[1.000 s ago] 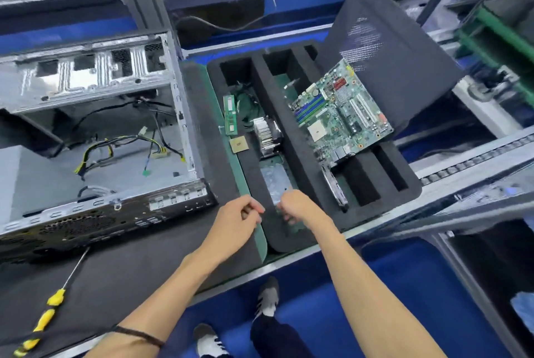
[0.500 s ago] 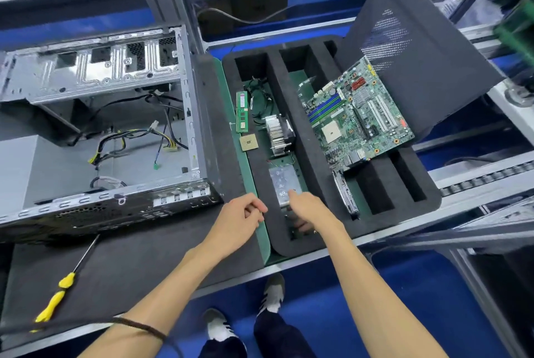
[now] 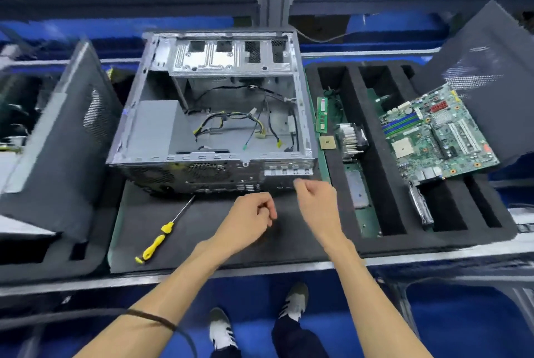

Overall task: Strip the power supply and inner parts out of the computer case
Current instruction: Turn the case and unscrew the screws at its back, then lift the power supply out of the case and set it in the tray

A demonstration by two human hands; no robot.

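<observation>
The open grey computer case (image 3: 213,167) lies on a black mat (image 3: 202,230) at the middle of the bench. Inside it, a grey power supply box (image 3: 153,126) sits at the left, with loose cables (image 3: 231,123) trailing across the floor of the case. My left hand (image 3: 251,221) hovers over the mat just in front of the case, its fingers curled into a fist with nothing visible in it. A little to the right, my right hand (image 3: 315,201) hangs at the case's near right corner with its fingers loosely bent and empty.
A yellow-handled screwdriver (image 3: 156,242) lies on the mat at the left. The black foam tray (image 3: 375,155) on the right holds a motherboard (image 3: 439,132), a memory stick (image 3: 321,115), a processor chip (image 3: 328,143) and a heatsink (image 3: 351,138). Dark side panels (image 3: 57,141) lean at both ends.
The view has swung left, from the foam tray to the case. My right hand has come out of the tray slot and now sits by the case; my left hand stays curled.
</observation>
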